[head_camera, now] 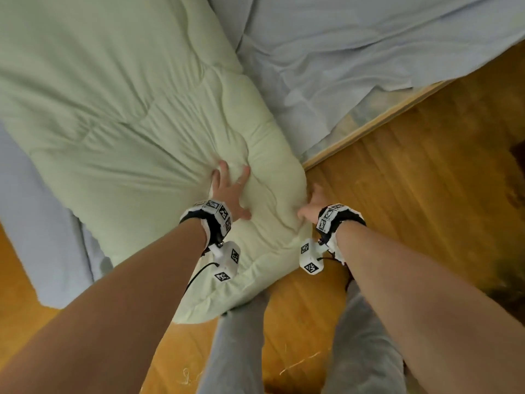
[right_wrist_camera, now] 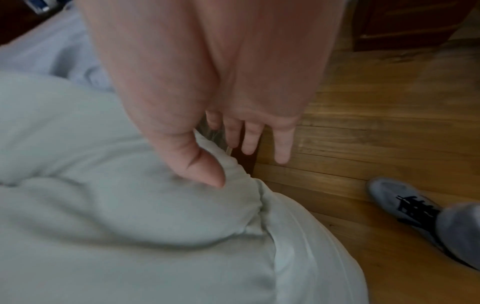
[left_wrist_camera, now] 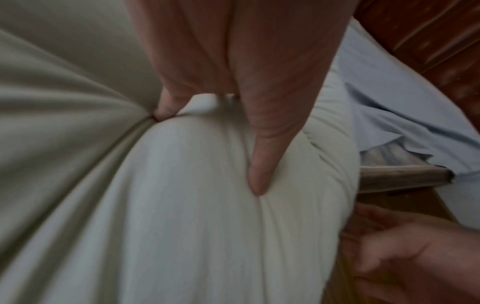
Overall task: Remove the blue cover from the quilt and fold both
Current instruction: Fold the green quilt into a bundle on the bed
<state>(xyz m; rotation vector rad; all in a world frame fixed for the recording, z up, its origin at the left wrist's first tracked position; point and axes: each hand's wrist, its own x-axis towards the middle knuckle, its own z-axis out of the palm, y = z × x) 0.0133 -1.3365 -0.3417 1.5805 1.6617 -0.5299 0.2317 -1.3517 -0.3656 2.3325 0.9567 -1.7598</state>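
The left hand (head_camera: 230, 191) is pressing spread fingers into the green quilt (head_camera: 119, 109) while the right hand (head_camera: 312, 204), fingers loosely straight, is touching its edge.

Bedroom setting, viewed from above.
Warm wooden plank floor (head_camera: 412, 211) borders a light wooden bed frame (head_camera: 369, 126); dark wooden furniture (right_wrist_camera: 405, 22) stands beyond.

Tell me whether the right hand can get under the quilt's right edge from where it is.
Probably yes: the right hand is open beside the quilt, thumb on top, fingers over bare floor.
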